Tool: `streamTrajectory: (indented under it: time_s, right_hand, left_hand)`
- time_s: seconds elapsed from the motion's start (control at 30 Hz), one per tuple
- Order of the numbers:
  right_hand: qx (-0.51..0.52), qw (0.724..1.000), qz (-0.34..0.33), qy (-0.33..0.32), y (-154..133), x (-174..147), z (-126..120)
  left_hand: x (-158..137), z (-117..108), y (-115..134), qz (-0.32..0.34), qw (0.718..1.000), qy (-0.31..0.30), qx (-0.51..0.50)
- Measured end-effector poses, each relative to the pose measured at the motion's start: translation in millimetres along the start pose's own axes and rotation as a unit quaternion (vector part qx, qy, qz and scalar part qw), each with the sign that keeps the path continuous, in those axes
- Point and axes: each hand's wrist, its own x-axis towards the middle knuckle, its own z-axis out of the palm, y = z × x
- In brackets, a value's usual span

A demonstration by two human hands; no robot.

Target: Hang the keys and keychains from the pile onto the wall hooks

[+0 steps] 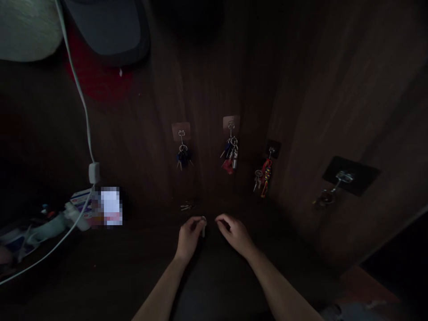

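We are seeing our left hand (188,234) holding a key (203,231) before the loose keys (187,206), and our right hand (234,231) to their right. Above them, a key bunch (183,158) is hanging; left of them, a cable (88,122) is trailing.

A dark tabletop (140,272) is bearing a few loose keys (187,206) near its back edge; a white bottle (76,216) is resting toward its back-left corner.

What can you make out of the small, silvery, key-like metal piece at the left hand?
The small, silvery, key-like metal piece has a rounded top and a slim length pointing down. The left hand pinches it near the top, between thumb and fingers; the right hand is apart from it. Finer detail is too dim to tell.
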Motion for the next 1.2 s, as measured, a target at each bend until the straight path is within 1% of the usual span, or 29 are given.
streamTrajectory:
  time_s: [0.1,0.23,0.33,0.4,0.53,0.67,0.77,0.87,0.93,1.03,1.2]
  right_hand:
    - [0.026,0.999,-0.014,-0.018,-8,0,7]
    - [0.031,0.999,-0.015,0.009,-10,2,10]
    - [0.033,0.999,-0.006,0.018,-8,2,9]
    - [0.043,0.999,0.009,0.017,-6,2,10]
    - [0.090,0.994,0.065,0.023,-2,2,11]
    - [0.147,0.984,0.099,0.032,-3,1,11]
    - [0.179,0.977,0.114,0.033,-6,1,9]
    - [0.201,0.971,0.124,0.047,-10,1,7]
    - [0.222,0.964,0.137,0.054,-12,1,4]
    - [0.270,0.945,0.168,0.070,-14,1,0]
    - [0.332,0.916,0.180,0.134,-14,3,-10]
  left_hand:
    - [-3,3,2,0.010,1.000,-0.011,0.013]
    - [-4,4,2,0.030,0.998,-0.042,0.039]
    - [-5,4,0,0.041,0.997,-0.055,0.042]
    - [-5,4,-1,0.042,0.997,-0.061,0.036]
    - [-4,5,-1,0.041,0.995,-0.088,0.017]
    - [-4,3,1,0.038,0.996,-0.080,0.016]
    - [-4,2,2,0.030,0.996,-0.078,0.014]
    - [-4,2,4,0.026,0.997,-0.075,0.014]
    - [-4,1,4,0.026,0.997,-0.072,0.017]
    - [-4,1,3,0.028,0.997,-0.065,0.028]
    - [-4,-1,0,0.042,0.996,-0.062,0.052]
